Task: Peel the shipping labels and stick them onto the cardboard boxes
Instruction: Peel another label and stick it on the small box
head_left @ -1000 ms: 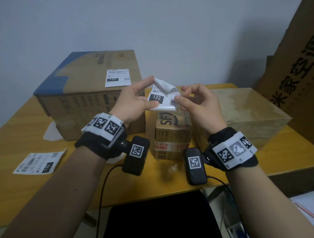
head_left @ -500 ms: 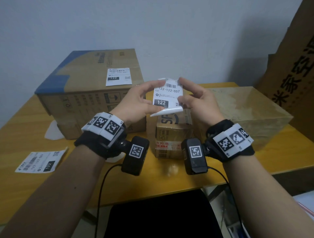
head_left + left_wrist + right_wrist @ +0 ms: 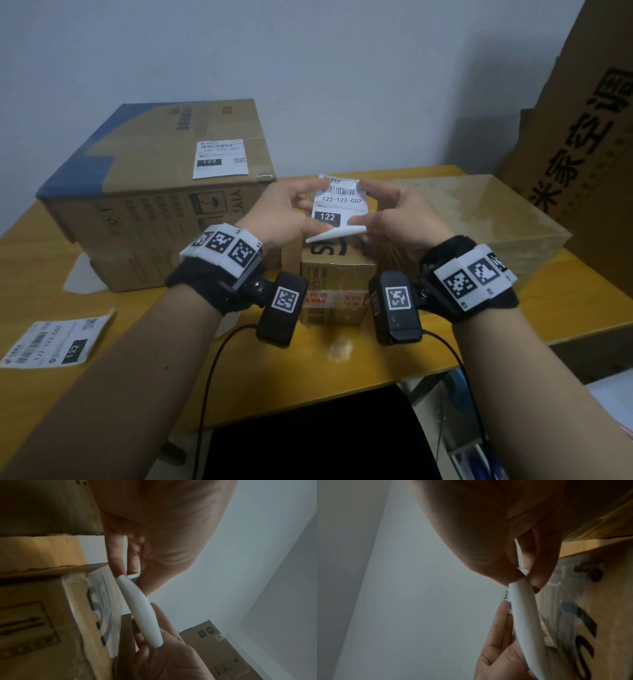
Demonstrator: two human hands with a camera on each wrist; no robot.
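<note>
A white shipping label [image 3: 337, 205] printed "122" hangs in the air above the small cardboard box [image 3: 337, 274] at the table's middle. My left hand [image 3: 291, 212] pinches its left edge and my right hand [image 3: 383, 214] pinches its right edge. The white backing [image 3: 337, 234] curls out at the label's bottom; it shows as a pale curved strip [image 3: 140, 609] in the left wrist view and as a curved strip [image 3: 525, 618] in the right wrist view. The large box [image 3: 164, 192] at the left carries a stuck label [image 3: 221, 159]. A taped box [image 3: 479, 219] stands at the right.
Another label [image 3: 54, 344] lies flat on the yellow table [image 3: 565, 298] near its left front edge. A white backing scrap [image 3: 80, 275] lies beside the large box. Tall cardboard [image 3: 589, 144] leans against the wall at the far right. Cables hang from both wrist cameras.
The label was bent and tilted between my fingers; now it is held upright and flat, facing me, with the backing curled out at the bottom. Both hands moved slightly closer.
</note>
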